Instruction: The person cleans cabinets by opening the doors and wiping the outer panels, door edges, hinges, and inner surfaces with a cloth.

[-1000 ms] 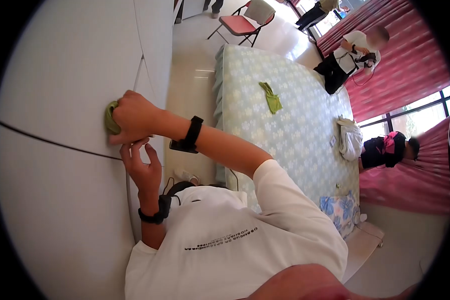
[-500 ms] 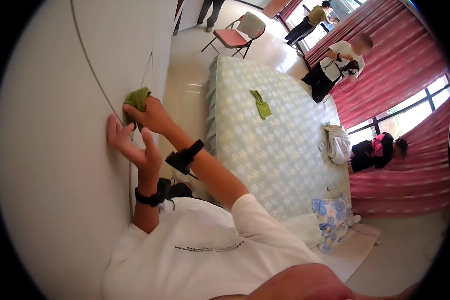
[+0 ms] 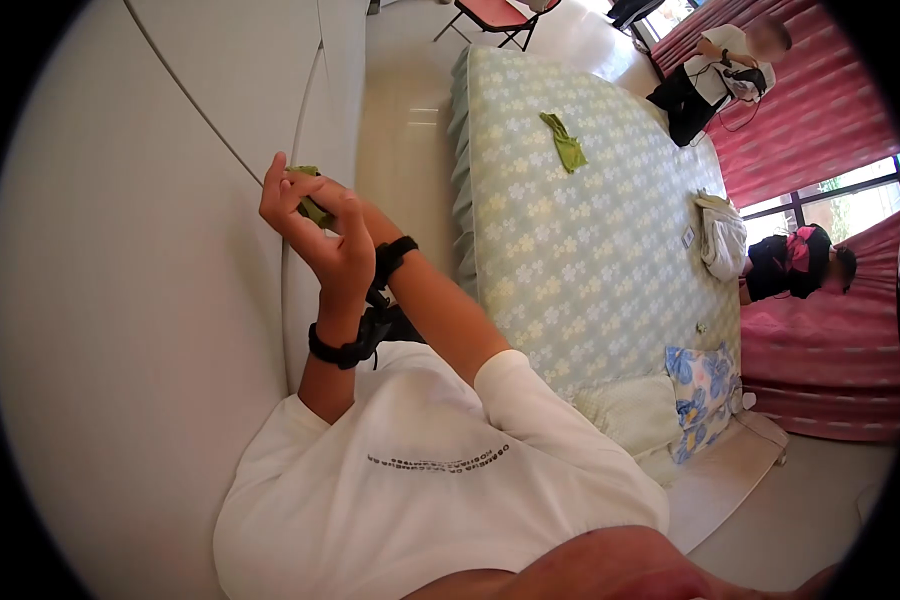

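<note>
My right hand [image 3: 346, 198] is closed round a green cloth [image 3: 317, 212], bunched up and mostly hidden behind my other hand. In front of it my left hand [image 3: 322, 238] is raised, its fingers apart and somewhat bent, with nothing seen in its grasp. Whether the two hands touch cannot be made out. Both are close beside a tall white panelled surface [image 3: 160, 270], which has a dark seam running down to them. Black straps with small devices are on both wrists.
To the right stands a bed [image 3: 530, 250] with a second green cloth [image 3: 565, 143], a folded pale bundle [image 3: 722, 238] and a blue floral pillow [image 3: 703, 390]. A red folding chair [image 3: 497, 14] is beyond it. Two people [image 3: 715, 85] are near the pink curtains [image 3: 800, 90]; another's legs show farther back.
The right hand with the cloth has come away from the panel seam toward my body. My left hand has moved up and right in front of it. The view has shifted.
</note>
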A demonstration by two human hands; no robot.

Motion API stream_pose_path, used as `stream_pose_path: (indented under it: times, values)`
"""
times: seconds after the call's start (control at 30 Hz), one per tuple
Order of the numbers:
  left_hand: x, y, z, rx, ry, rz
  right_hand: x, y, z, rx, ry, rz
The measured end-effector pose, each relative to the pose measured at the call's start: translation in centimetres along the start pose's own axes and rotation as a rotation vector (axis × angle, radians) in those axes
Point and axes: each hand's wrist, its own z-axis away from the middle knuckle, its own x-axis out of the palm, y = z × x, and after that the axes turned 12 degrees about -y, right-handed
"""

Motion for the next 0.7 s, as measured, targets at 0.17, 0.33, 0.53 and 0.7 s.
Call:
stream_pose_path:
  times: [0.17,0.33,0.53,0.7]
  values:
    - [-0.3,0.0,-0.5,0.031,0.036,0.004,-0.8,0.4,-3.3,-0.031,-0.165,0.415]
    - [0.0,-0.7,-0.8,-0.125,0.015,-0.056,0.8,2.0,-0.6,-0.721,0.007,0.980]
    - [0.8,-2.6,0.1,-0.138,-0.243,0.088,-2.6,0.7,-1.0,-0.144,0.142,-0.347]
    - [3.0,-3.9,0.7,-0.192,-0.512,0.319,-6.4,-3.6,2.7,-0.195,0.078,-0.256]
